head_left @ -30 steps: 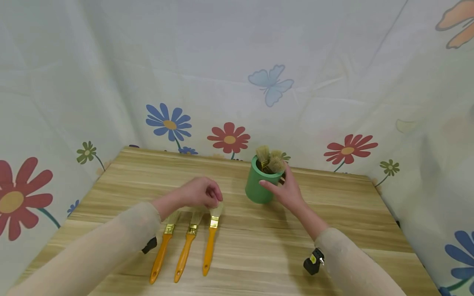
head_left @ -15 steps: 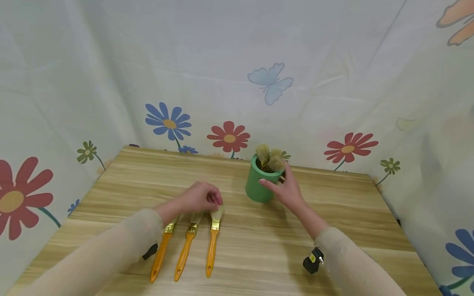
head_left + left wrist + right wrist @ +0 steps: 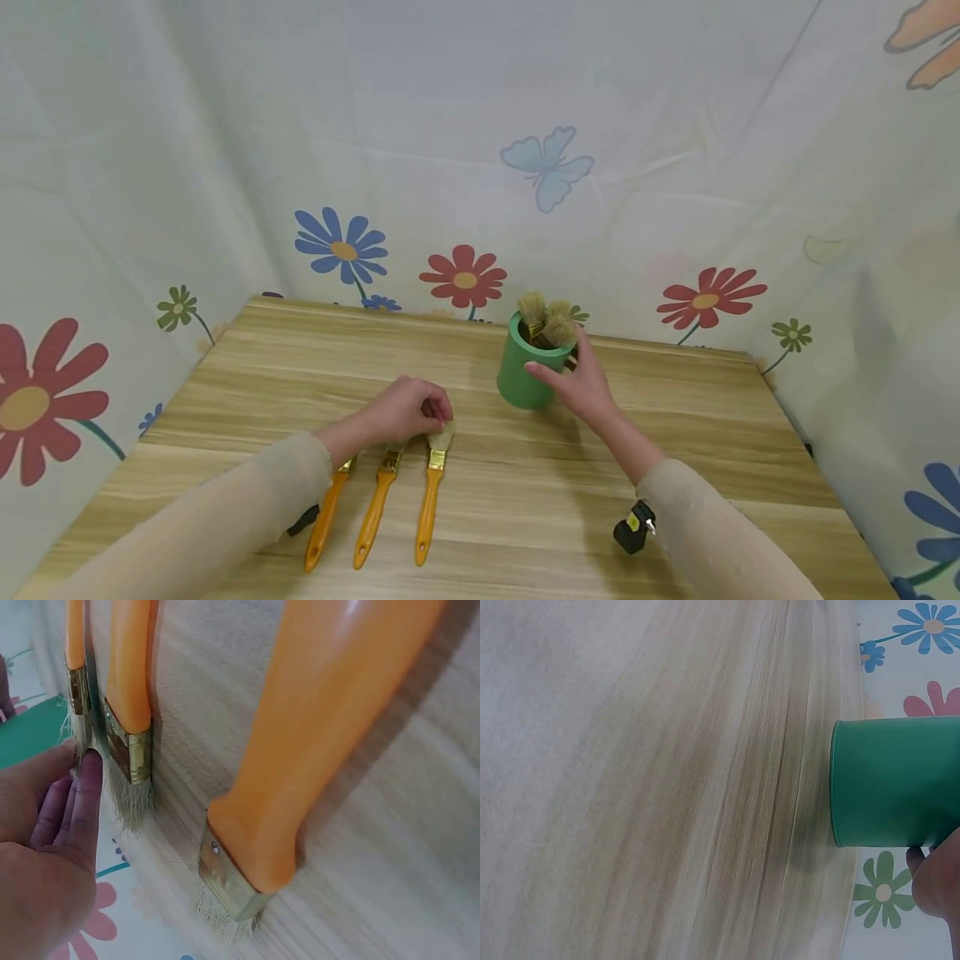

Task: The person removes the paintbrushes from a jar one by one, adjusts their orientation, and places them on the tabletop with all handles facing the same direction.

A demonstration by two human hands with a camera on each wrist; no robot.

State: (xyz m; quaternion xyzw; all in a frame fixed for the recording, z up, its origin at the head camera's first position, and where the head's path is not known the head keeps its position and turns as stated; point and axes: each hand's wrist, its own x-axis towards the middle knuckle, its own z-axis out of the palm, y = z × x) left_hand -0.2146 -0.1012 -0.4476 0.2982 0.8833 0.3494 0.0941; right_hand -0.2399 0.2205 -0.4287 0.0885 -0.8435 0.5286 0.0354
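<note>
My left hand (image 3: 408,410) pinches the bristle tips of the rightmost paintbrush (image 3: 429,508) between thumb and fingers. That brush has an orange handle and a gold-coloured ferrule, its handle pointing toward me. Two similar brushes lie to its left, a middle paintbrush (image 3: 372,517) and a left paintbrush (image 3: 326,525); the hand and wrist partly cover their bristles. In the left wrist view the fingers meet on the bristles of the farthest brush (image 3: 78,690). My right hand (image 3: 585,387) grips the upright green cup (image 3: 522,377) from its right side, thumb in front.
Several paintbrushes (image 3: 533,310) stand bristles up in the cup. The wooden tabletop (image 3: 675,408) ends at a white cloth (image 3: 420,108) printed with flowers and butterflies, hanging behind and at both sides. A small black device (image 3: 632,529) sits at the right wrist.
My left hand has come slightly toward me, and the brush it pinches has shifted slightly right and toward me. My right hand and the cup have stayed in place.
</note>
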